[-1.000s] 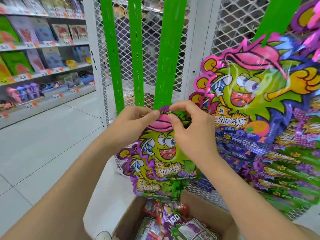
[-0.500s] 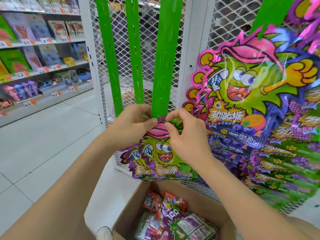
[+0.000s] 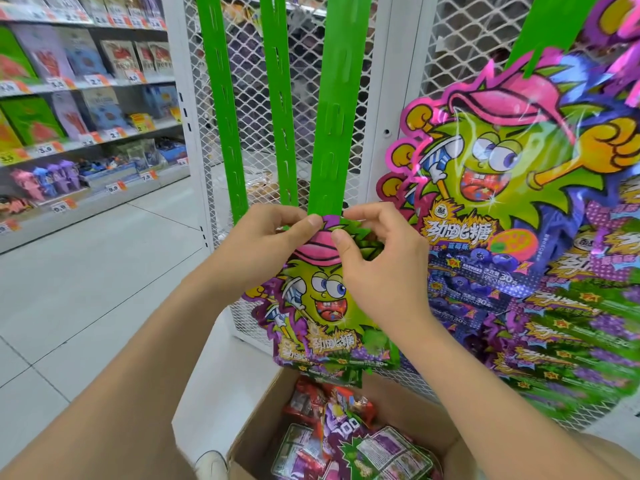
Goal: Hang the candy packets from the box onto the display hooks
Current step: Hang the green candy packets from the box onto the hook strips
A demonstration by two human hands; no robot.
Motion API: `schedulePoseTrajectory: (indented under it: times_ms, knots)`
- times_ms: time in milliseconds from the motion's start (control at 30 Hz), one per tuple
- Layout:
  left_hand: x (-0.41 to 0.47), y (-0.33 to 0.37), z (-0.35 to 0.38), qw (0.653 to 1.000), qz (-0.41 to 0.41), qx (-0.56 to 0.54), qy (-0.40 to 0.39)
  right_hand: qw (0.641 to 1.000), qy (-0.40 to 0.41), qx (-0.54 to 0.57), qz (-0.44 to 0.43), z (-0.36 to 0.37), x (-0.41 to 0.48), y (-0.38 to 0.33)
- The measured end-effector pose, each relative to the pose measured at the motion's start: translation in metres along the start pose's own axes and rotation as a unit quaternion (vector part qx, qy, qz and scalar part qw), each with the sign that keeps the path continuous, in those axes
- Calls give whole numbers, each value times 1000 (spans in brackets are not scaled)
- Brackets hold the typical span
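Observation:
Both hands pinch the top of a candy packet (image 3: 322,306), a purple and green foil pack with a cartoon face in a pink cap. My left hand (image 3: 263,247) holds its upper left edge; my right hand (image 3: 377,268) holds its upper right. The packet's top touches the lower end of a green hanging strip (image 3: 332,133) with slotted hooks. One or two more packets sit just behind it. Below stands an open cardboard box (image 3: 263,424) with several more packets (image 3: 346,434) inside.
Two more green strips (image 3: 220,109) hang bare against the white wire-mesh panel (image 3: 304,81). At the right, a large stack of the same packets (image 3: 512,174) hangs from a further strip. Store shelves (image 3: 83,109) with goods line the left; pale tiled floor (image 3: 86,289) lies between.
Both hands have raised the packet from lower down up to the bottom end of the green strip. The view has shifted a little, showing more of the box.

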State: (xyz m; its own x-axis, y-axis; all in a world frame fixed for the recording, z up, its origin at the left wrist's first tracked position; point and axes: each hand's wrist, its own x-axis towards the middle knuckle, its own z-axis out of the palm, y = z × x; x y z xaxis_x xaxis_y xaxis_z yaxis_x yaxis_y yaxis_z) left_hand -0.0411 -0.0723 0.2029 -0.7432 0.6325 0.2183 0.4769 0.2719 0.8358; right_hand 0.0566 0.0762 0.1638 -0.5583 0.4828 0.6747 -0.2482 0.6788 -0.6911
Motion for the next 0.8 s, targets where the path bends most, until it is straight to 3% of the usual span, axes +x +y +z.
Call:
schedulePoseTrajectory:
  times_ms: [267, 533, 600, 733, 800]
  knots:
    - [5, -7, -1, 999, 12, 20, -34, 999, -33, -25, -5, -2, 1, -2]
    - [11, -23, 5, 997, 34, 68, -32, 989, -124, -54, 55, -9, -6, 17]
    - [12, -27, 8, 994, 56, 94, -22, 986, -131, -105, 3, -12, -12, 21]
    - [-1, -36, 29, 970, 135, 183, 81, 962, -53, -176, -203, -27, -21, 20]
    - [-13, -39, 43, 953, 172, 191, 161, 955, -99, -154, -234, -37, -29, 20]
